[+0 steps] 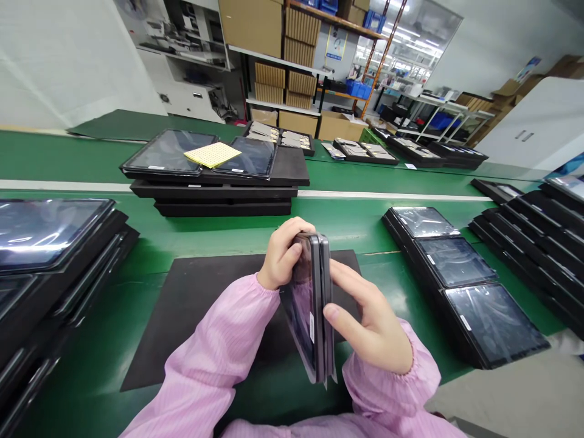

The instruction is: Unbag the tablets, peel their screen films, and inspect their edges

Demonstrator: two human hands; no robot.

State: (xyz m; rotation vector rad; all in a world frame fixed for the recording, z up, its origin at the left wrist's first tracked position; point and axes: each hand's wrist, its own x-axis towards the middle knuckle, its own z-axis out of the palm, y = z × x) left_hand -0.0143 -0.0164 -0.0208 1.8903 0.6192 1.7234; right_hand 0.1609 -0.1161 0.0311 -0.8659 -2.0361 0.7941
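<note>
Two dark flat screen panels (318, 304), face to back, stand on edge between my hands above a black mat (182, 316). My left hand (285, 252) grips their upper left side, with its fingers over the top edge and its thumb on the glossy face. On the right side, my right hand (371, 316) presses its thumb and fingers against the panels. A small white label shows on the edge of the left panel. The lower ends of the panels have clear film sticking out. Pink sleeves cover both forearms.
Black trays with screens (456, 261) lie at the right, beside a taller tray stack (538, 243). Another stack (68, 261) fills the left side. Ahead, stacked trays (223, 193) carry two screens and a yellow dotted sheet (212, 154). Trays of small parts (365, 151) sit farther back.
</note>
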